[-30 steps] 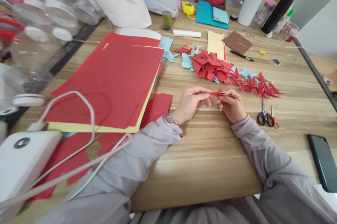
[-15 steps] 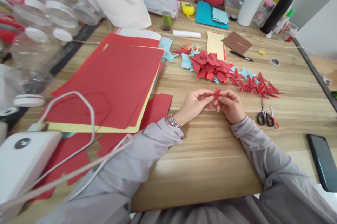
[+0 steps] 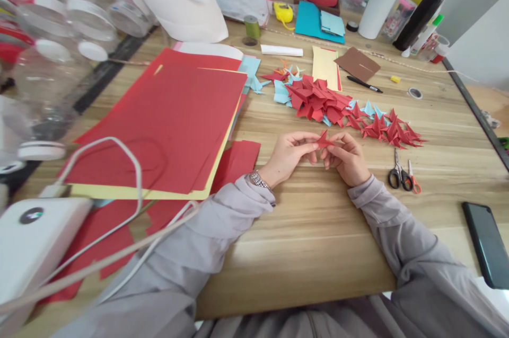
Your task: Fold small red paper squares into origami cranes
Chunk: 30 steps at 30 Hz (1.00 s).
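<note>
My left hand (image 3: 287,156) and my right hand (image 3: 348,159) meet over the wooden table (image 3: 318,232), and both pinch one small folded red paper piece (image 3: 324,140) between their fingertips. Its point sticks up between the hands. Just beyond the hands lies a heap of folded red paper shapes (image 3: 318,98), trailing right into a row of red and light blue ones (image 3: 387,129). A watch shows on my left wrist.
A stack of large red sheets over yellow paper (image 3: 167,126) lies left of the hands, with smaller red sheets (image 3: 238,160) beside it. Scissors (image 3: 401,176) lie at the right, a dark phone (image 3: 487,242) near the right edge. A white device with cables (image 3: 35,248) sits at the front left.
The folded red piece was stretched flat between the hands a second ago. The hands have drawn closer together and the piece now stands up in a point.
</note>
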Motion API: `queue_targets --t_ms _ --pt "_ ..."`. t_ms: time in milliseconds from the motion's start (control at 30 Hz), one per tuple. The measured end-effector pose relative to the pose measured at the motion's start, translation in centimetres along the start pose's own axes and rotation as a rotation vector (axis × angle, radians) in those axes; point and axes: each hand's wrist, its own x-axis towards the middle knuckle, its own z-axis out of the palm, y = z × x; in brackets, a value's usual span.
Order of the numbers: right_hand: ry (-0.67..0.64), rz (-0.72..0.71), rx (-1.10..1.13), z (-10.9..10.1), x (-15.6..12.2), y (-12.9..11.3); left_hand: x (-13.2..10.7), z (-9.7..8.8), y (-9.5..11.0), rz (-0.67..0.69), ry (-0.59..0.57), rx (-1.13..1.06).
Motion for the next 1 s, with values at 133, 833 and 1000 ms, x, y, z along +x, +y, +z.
queue_targets --t_ms 133,833,1000 --pt "0.014 -0.007 0.005 -0.04 -0.06 0.06 -0.1 0.04 0.15 -0.02 -0.018 -0.007" --pt "-0.089 0.01 -0.028 -0.41 -0.08 0.73 -0.23 0.0 -0.34 0.017 -0.057 0.087" --pt "-0.11 -0.022 -0.058 -0.33 -0.22 0.91 -0.29 -0.05 -0.32 0.012 -0.061 0.108"
